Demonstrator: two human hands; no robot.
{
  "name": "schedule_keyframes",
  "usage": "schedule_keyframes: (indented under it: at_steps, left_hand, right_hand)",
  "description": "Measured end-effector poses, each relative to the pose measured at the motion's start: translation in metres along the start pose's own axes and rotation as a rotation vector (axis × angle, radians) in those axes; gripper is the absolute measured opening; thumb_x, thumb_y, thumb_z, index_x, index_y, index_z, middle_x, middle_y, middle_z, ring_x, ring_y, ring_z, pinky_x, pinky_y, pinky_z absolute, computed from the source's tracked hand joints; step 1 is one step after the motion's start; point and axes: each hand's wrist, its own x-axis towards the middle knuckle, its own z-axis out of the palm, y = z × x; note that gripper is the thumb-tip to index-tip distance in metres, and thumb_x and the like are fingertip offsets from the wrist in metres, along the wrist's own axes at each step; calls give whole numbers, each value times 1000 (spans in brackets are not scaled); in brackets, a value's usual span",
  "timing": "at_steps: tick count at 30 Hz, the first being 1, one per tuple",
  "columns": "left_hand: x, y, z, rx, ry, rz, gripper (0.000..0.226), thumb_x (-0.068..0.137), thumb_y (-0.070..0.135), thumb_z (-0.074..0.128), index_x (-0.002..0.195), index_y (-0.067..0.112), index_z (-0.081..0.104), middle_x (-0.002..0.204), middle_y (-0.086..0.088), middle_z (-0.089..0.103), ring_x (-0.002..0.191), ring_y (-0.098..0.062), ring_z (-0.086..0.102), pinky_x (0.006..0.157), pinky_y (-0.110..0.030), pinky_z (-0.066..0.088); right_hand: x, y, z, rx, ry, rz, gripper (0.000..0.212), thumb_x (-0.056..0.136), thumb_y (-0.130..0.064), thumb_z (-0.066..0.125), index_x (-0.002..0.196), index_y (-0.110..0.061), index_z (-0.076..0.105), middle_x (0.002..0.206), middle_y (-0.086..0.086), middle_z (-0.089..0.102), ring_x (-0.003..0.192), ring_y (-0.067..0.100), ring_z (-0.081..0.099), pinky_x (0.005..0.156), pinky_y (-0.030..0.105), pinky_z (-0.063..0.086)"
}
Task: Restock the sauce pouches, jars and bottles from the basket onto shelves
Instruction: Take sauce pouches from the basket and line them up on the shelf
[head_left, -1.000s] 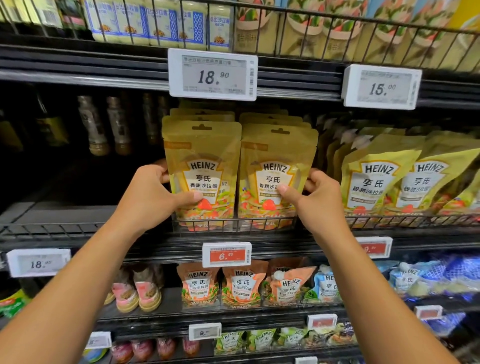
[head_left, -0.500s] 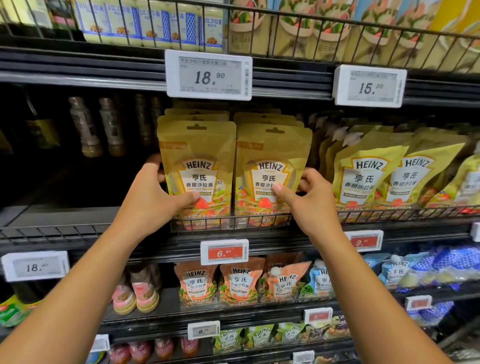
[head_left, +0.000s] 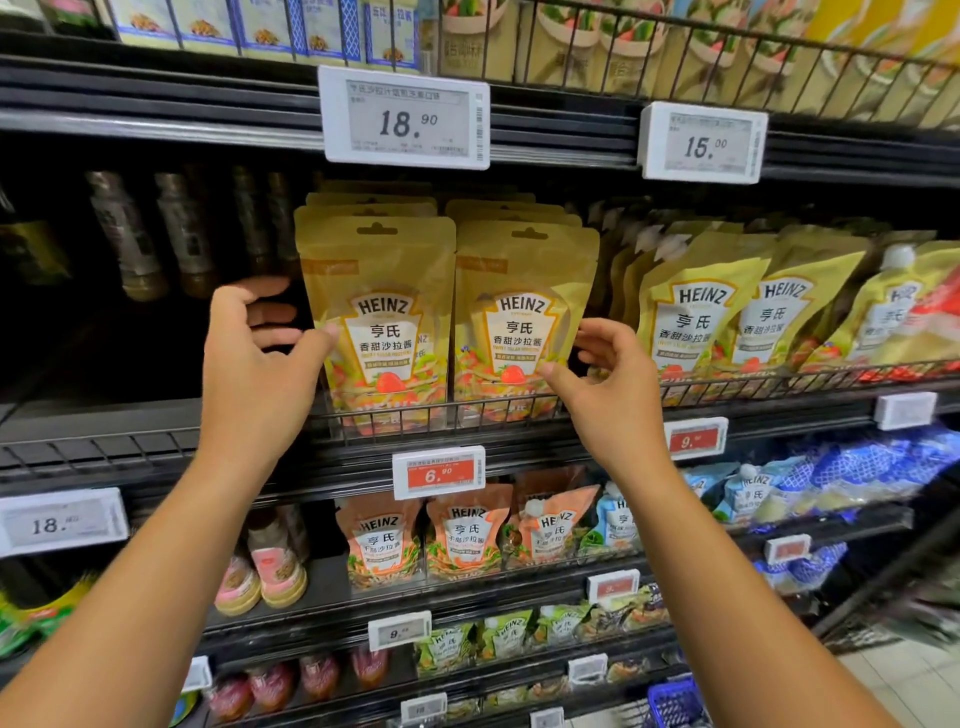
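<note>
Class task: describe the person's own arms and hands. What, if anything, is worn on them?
The left arm and right arm are bare to the picture's lower edge; no sleeves show. The left hand and right hand wear no gloves, and no watch, bracelet or ring is visible.

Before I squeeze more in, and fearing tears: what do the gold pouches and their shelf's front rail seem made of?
Gold pouches: probably flexible plastic or foil laminate, satin finish; soft creases, punched hang hole. Front rail: likely thin metal wire with a dark coating; slim straight bars, faint glints.
</note>
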Motion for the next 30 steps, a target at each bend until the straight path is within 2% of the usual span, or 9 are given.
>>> schedule_keyframes:
  at_steps: [3, 6, 9, 12, 16, 19, 25, 30]
  left_hand:
    - [-7, 0, 0, -57, 42, 44, 39, 76, 42, 72, 109, 39, 51, 102, 12, 58, 77, 2, 60, 72, -18, 48]
    - [-16, 3, 0, -126, 38, 107, 32, 84, 23, 72, 100, 44, 53, 97, 12, 58, 75, 5, 57, 73, -13, 49]
    - [-25, 11, 4, -185, 23, 174, 30, 86, 14, 67, 98, 39, 55, 89, 9, 60, 77, 3, 59, 72, -12, 49]
    - [-34, 22, 13, -257, -65, 162, 22, 84, 20, 66, 96, 36, 57, 86, 5, 62, 73, -2, 59, 68, -16, 49]
    - [-49, 36, 32, -354, -233, 102, 17, 83, 18, 65, 90, 33, 61, 70, 10, 63, 63, -4, 59, 57, -15, 47]
    - [-63, 45, 52, -412, -357, 59, 16, 83, 15, 63, 88, 31, 60, 61, 12, 62, 55, -5, 55, 51, -16, 45]
    - [-94, 57, 104, -466, -562, 19, 20, 91, 5, 60, 89, 24, 61, 59, 8, 61, 56, -6, 57, 54, -16, 47]
    - [-129, 74, 161, -507, -724, -34, 22, 95, 2, 59, 88, 23, 61, 60, 7, 61, 57, -9, 57, 55, -18, 48]
  right_hand:
    - [-8, -2, -3, -19, 33, -9, 46, 84, -19, 80, 122, -25, 55, 118, -10, 59, 107, 0, 55, 76, 5, 45]
    - [-17, -4, -5, -13, 61, -23, 39, 85, -16, 79, 116, -25, 57, 114, -7, 61, 98, -10, 57, 75, 5, 46]
    - [-27, -6, -10, 28, 80, -5, 31, 86, -15, 77, 111, -21, 60, 104, -7, 65, 90, -3, 60, 75, 6, 46]
    - [-38, -7, -17, 94, 77, 19, 23, 90, -10, 72, 108, -18, 60, 93, -4, 66, 82, 2, 62, 78, 16, 51]
    - [-55, -3, -35, 129, 69, 70, 18, 94, -11, 66, 110, -16, 61, 88, 6, 68, 84, 17, 66, 81, 44, 58]
    - [-66, 4, -53, 127, 90, 108, 15, 94, -13, 67, 107, -18, 62, 88, 14, 70, 82, 26, 67, 77, 51, 56]
    - [-86, 26, -102, 142, 145, 155, 8, 97, -15, 64, 102, -21, 63, 78, 1, 72, 69, 9, 68, 66, 24, 56]
    - [-102, 48, -157, 135, 225, 193, 7, 95, -18, 64, 99, -25, 63, 75, 7, 71, 64, 8, 66, 60, 17, 51]
